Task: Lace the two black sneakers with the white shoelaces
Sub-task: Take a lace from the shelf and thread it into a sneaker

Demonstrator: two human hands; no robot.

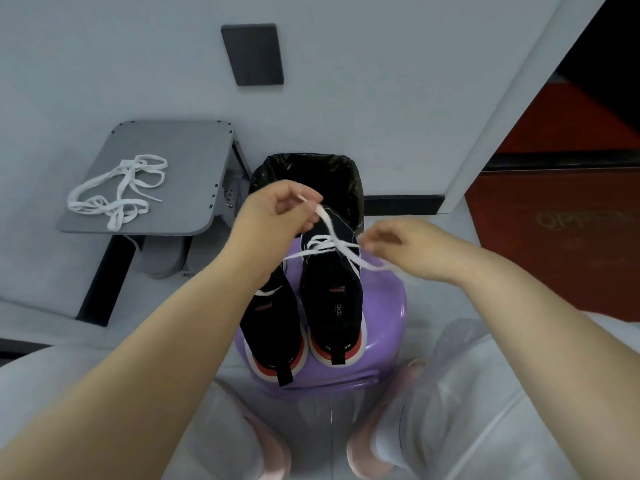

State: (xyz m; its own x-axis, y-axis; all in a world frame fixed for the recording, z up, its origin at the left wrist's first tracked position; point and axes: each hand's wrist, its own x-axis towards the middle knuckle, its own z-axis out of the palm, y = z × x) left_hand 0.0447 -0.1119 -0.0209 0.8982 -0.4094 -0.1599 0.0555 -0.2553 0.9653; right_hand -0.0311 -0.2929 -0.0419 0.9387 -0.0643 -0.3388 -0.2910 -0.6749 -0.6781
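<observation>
Sneakers: both sit side by side on the purple stool (pixel 384 327), heels toward me. That's the right sneaker (pixel 332 289) and the left sneaker (pixel 273 327).
Progress: early, I'd say. The right sneaker has a few white crossings at its toe end, with the upper eyelets left to do. The left sneaker looks unlaced, though an arm hides part of it.
Spare lace (pixel 117 188): heaped on the grey bench (pixel 173 143), well left of the stool, untouched.
Working lace (pixel 332 237): crosses the right sneaker at the stool's far edge.
Left hand (pixel 277 209): fingers pinch one end, raised above the stool's far side.
Right hand (pixel 408 251): fingers curled, apparently pinching the other end over the stool's right edge.
</observation>
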